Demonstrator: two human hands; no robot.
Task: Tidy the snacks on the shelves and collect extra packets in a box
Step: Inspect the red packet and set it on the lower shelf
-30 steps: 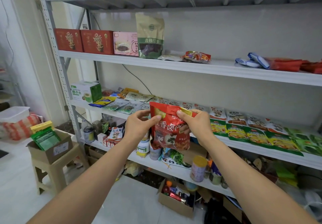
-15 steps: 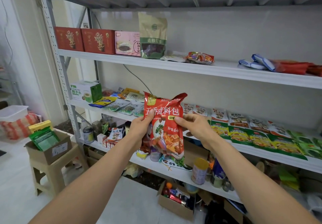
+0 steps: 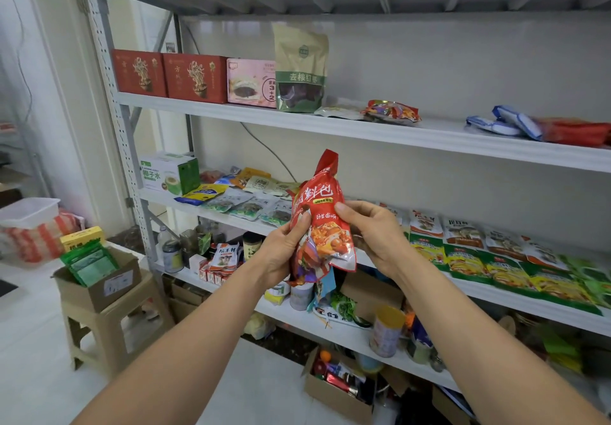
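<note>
A red snack packet (image 3: 325, 223) with white lettering is held upright in front of the middle shelf (image 3: 496, 299). My left hand (image 3: 284, 252) grips its left edge and my right hand (image 3: 373, 232) pinches its right side; further packets are bunched behind it in my left hand. Rows of flat snack packets (image 3: 489, 259) lie along the middle shelf. A cardboard box (image 3: 99, 279) with green packets stands on a beige stool (image 3: 109, 332) at the left.
The upper shelf (image 3: 363, 127) carries red boxes (image 3: 168, 75), a pink box, a tall brown pouch (image 3: 301, 67) and loose packets. Cans and jars crowd the lower shelf. An open cardboard box (image 3: 340, 388) sits on the floor below.
The red packet has turned from facing me flat to a narrower, folded angle. My hands have drawn closer together around it and moved slightly right.
</note>
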